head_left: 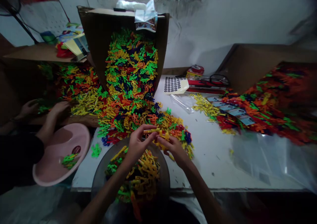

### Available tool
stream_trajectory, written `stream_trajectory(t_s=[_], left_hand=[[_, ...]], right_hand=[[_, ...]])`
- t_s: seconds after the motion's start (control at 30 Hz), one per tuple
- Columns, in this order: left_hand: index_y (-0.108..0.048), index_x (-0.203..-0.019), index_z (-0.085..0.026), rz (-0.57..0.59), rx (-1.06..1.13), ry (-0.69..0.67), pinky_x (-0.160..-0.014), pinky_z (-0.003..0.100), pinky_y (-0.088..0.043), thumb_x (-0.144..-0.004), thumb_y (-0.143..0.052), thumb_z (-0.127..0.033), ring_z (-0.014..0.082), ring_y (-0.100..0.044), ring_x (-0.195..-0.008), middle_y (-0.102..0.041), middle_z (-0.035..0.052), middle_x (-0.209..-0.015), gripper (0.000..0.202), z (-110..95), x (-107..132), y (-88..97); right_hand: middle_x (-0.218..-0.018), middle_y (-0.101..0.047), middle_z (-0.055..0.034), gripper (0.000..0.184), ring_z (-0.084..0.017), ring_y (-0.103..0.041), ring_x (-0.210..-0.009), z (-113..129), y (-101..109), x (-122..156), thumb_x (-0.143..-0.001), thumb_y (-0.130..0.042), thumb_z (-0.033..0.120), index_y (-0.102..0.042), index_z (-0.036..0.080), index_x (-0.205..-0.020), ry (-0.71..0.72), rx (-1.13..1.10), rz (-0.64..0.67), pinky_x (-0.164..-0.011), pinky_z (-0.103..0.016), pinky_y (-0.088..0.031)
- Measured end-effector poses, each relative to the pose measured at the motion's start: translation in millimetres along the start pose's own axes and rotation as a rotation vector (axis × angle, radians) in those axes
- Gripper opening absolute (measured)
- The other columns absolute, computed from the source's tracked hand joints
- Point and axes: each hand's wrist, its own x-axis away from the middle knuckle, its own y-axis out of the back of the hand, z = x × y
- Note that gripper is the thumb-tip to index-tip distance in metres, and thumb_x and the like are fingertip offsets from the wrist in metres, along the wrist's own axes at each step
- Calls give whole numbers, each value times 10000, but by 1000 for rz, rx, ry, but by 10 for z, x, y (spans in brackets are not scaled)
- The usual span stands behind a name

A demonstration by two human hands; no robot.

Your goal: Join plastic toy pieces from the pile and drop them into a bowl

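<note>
To my left a pink basin (60,141) held a few green pieces (68,160); ahead lay a dotted sticker sheet (175,84) near black spectacles (218,79) on the white table (213,151).

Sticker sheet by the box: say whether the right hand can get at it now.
Probably yes: the sticker sheet lies uncovered ahead of the right hand, past the low edge of the pile, though that hand is gripping yellow pieces.
</note>
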Motion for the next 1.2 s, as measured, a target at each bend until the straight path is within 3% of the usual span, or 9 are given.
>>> stream_trajectory(t_s=[0.13,0.27,0.5,0.6,0.77,0.9,1.03,1.2], left_hand=[[-710,-986,-177,152,-165,-140,-872,304,-510,-869,-678,-353,209,-640,-983,-658,86,-1035,214,-120,-25,118],[-704,-1027,-179,297,-298,-256,-912,331,-488,-895,-644,-331,224,-619,-1022,-669,106,-1044,210,-255,-8,173],[-708,-1028,-189,336,-398,-284,-913,314,-484,-900,-641,-320,216,-620,-1036,-667,103,-1087,194,-342,31,200],[-710,-1010,-189,286,-402,-251,-924,323,-486,-902,-637,-333,219,-623,-1037,-672,103,-1082,194,-321,28,217],[-724,-976,-184,254,-341,-180,-911,322,-500,-877,-666,-342,223,-630,-1038,-679,105,-1075,195,-296,61,217],[-710,-946,-160,253,-155,38,-833,300,-529,-822,-716,-367,230,-653,-1004,-692,101,-1075,241,-250,101,188],[-699,-973,-137,288,-23,235,-722,255,-523,-805,-724,-381,180,-662,-826,-704,77,-978,298,-175,122,196],[-697,-899,-126,286,-36,256,-632,230,-501,-807,-713,-400,148,-628,-714,-696,62,-875,290,-104,138,236]], right_hand=[[-615,-511,16,426,-110,-423,-548,87,69,65,-865,-591,577,-702,178,-761,1,143,140,-463,-218,-316],[-637,-551,10,396,-118,-439,-560,176,98,87,-891,-565,514,-680,189,-695,76,220,251,-483,-224,-327],[-657,-623,0,372,-139,-527,-594,283,48,111,-916,-524,407,-711,172,-696,180,404,249,-579,-237,-386],[-669,-663,-5,402,-157,-570,-618,301,19,148,-926,-534,454,-715,181,-692,250,497,177,-615,-245,-396],[-570,-600,21,459,-124,-505,-526,283,12,181,-918,-541,499,-653,179,-609,305,539,131,-540,-221,-353],[-567,-569,27,454,-118,-501,-533,219,68,174,-930,-536,479,-616,186,-592,353,572,181,-561,-221,-358],[-568,-567,29,437,-124,-516,-543,154,93,165,-917,-558,469,-607,188,-587,287,552,266,-579,-230,-363],[-564,-577,22,452,-131,-514,-548,102,17,155,-895,-565,509,-616,190,-579,198,417,287,-595,-246,-388]])
